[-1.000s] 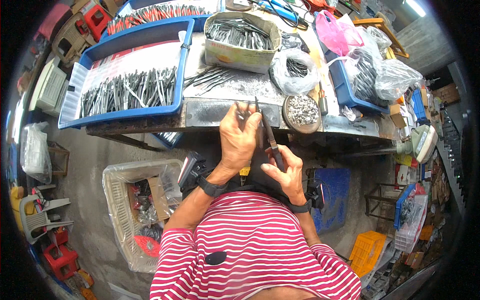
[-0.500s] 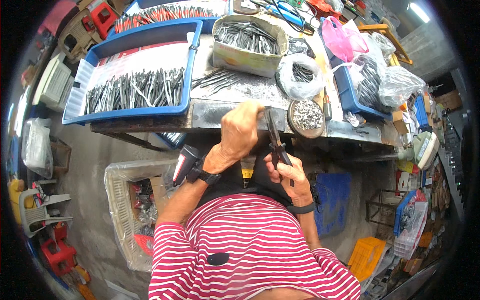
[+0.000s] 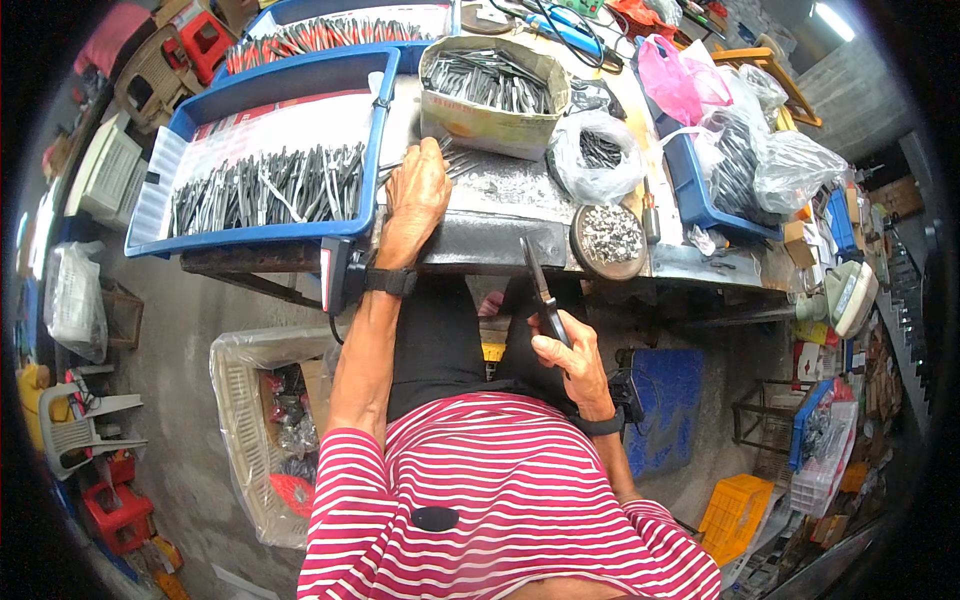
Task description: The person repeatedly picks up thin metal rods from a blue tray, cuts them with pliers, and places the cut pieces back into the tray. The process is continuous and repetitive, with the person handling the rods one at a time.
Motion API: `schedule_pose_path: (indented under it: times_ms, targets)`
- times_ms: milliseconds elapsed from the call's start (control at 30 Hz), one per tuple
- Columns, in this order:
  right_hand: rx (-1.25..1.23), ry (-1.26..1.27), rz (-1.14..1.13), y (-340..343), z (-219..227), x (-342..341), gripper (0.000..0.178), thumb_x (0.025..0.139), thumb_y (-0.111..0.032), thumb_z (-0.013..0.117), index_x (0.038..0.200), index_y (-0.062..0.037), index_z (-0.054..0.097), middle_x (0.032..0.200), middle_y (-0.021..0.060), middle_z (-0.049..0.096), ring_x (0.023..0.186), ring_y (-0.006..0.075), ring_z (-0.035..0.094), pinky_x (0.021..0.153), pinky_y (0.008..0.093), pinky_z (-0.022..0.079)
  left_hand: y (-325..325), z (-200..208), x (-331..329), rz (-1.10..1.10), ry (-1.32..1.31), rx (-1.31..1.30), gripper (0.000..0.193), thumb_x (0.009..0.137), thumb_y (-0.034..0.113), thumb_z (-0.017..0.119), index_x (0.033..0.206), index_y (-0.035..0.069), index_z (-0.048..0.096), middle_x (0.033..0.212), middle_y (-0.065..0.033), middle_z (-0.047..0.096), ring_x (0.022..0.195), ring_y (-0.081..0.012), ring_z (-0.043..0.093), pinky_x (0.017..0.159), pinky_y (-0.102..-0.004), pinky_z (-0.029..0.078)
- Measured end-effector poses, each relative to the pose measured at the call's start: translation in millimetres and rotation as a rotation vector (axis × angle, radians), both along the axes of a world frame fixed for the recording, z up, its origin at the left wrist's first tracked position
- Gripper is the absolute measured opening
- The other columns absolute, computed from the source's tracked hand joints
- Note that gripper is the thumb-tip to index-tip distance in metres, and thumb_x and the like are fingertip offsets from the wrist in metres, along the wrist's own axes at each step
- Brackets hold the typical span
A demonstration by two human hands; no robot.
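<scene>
My left hand [image 3: 418,190] reaches onto the bench, over the loose thin dark metal strips [image 3: 458,160] between the blue tray and the carton. Its fingers are curled down and closed, the tips hidden; what they hold, if anything, I cannot make out. My right hand [image 3: 572,362] is shut on dark pliers [image 3: 541,284], jaws pointing up toward the bench's front edge. A round dish [image 3: 610,242] of small silvery pieces stands to the right of the pliers.
A blue tray [image 3: 372,170] of dark strips stands left, an open carton [image 3: 490,130] of more strips behind. Right of it are a clear plastic bag [image 3: 597,180], a screwdriver [image 3: 651,215] and a blue crate [image 3: 700,185]. Below the bench sits a plastic-wrapped basket [image 3: 238,400].
My left hand has moved from beside the pliers, forward and left to the loose strips. My right hand stays low with the pliers, now turned slightly and a little further left.
</scene>
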State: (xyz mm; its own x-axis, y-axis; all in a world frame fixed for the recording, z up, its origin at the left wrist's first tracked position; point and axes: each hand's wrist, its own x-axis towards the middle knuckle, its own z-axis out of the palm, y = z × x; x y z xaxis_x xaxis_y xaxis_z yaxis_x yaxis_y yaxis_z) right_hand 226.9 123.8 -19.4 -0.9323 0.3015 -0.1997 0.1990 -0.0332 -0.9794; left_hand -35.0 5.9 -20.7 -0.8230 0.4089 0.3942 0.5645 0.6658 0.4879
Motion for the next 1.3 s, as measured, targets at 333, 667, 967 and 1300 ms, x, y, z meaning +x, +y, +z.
schedule_pose_path:
  times_ms: [333, 667, 967, 1300]
  targets:
    - [0.037, -0.003, -0.004, -2.8, 2.3, -0.6, 0.033, 0.078, -0.021, 0.07, 0.097, 0.0029, 0.058, 0.068, -0.0025, 0.048, 0.059, 0.005, 0.042, 0.052, 0.0209, 0.032, 15.4, -17.4, -1.0, -0.054, 0.114, -0.087, 0.012, 0.075, 0.005, 0.058, 0.085, 0.0, 0.053, 0.086, -0.0218, 0.055, 0.075, -0.0399, 0.06, 0.062, -0.0468, 0.049]
    - [0.101, -0.015, 0.015, -3.2, 6.0, -1.6, 0.036, 0.077, -0.026, 0.071, 0.097, 0.0017, 0.06, 0.071, -0.0013, 0.051, 0.061, 0.0061, 0.044, 0.054, 0.0213, 0.035, 11.9, -21.2, -0.4, -0.112, 0.089, 0.039, 0.01, 0.074, 0.005, 0.059, 0.08, 0.002, 0.052, 0.08, -0.0192, 0.053, 0.076, -0.0392, 0.056, 0.065, -0.0478, 0.046]
    - [0.111, -0.032, -0.004, -2.7, 14.0, -2.8, 0.038, 0.076, -0.027, 0.07, 0.099, 0.0015, 0.061, 0.073, -0.0019, 0.052, 0.063, 0.0056, 0.044, 0.056, 0.0212, 0.035, 10.3, -12.1, 7.3, -0.144, 0.265, -0.112, 0.012, 0.072, 0.003, 0.061, 0.08, 0.001, 0.052, 0.081, -0.0177, 0.056, 0.072, -0.035, 0.06, 0.062, -0.043, 0.049]
    - [0.314, 0.084, -0.089, -4.5, 15.3, -9.5, 0.042, 0.077, -0.021, 0.072, 0.107, 0.003, 0.056, 0.082, 0.0032, 0.054, 0.071, 0.0102, 0.048, 0.064, 0.0254, 0.042, 12.0, 13.4, 39.8, -0.165, -0.177, 0.538, 0.01, 0.087, 0.006, 0.057, 0.093, -0.002, 0.061, 0.07, -0.0082, 0.061, 0.062, -0.0146, 0.057, 0.059, -0.0282, 0.047]
